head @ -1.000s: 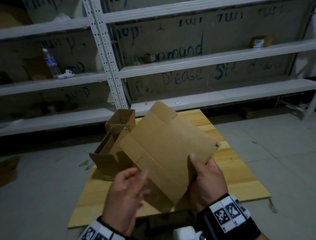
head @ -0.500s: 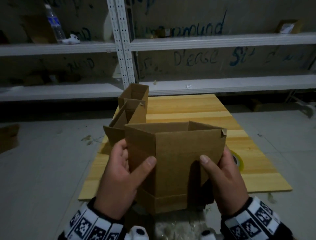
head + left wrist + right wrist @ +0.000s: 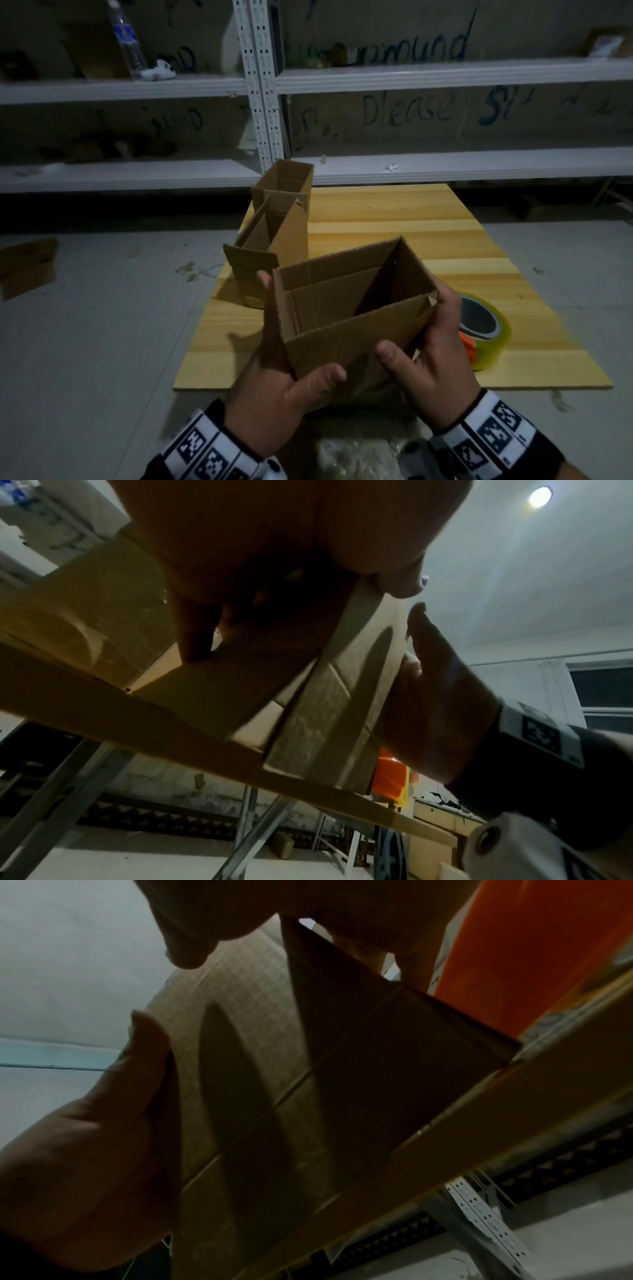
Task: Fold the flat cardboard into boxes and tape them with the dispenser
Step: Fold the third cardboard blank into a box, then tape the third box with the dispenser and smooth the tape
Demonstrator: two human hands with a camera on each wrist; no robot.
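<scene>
Since half a second ago the brown corrugated cardboard box [image 3: 356, 308] has tipped its open mouth up toward the head camera, so the inside walls and one inner flap now show; a second ago it was a flat sheet. Box held in the air above the near edge of the pale wooden board [image 3: 394, 219], tilted, open end up.

Left hand [image 3: 274, 390] grasps the box's left side: thumb pressed on the near face, fingers wrapped behind the left wall, one fingertip showing above the rim. Right hand [image 3: 431, 359] grasps the right side: thumb on the near face, fingers curled round the right corner.

In the left wrist view, the box's underside [image 3: 308, 710] hangs over the board edge. In the right wrist view, the right thumb lies on the near panel [image 3: 246, 1069].

Roll of clear yellowish tape on an orange dispenser [image 3: 483, 325] lies on the board, just right of the right hand.

Two more open brown cardboard boxes stand upright on the board's left side, one [image 3: 267, 250] nearer, one [image 3: 284, 185] behind, touching.

White metal shelving [image 3: 260, 85] behind; plastic water bottle [image 3: 126, 37] on an upper shelf.
</scene>
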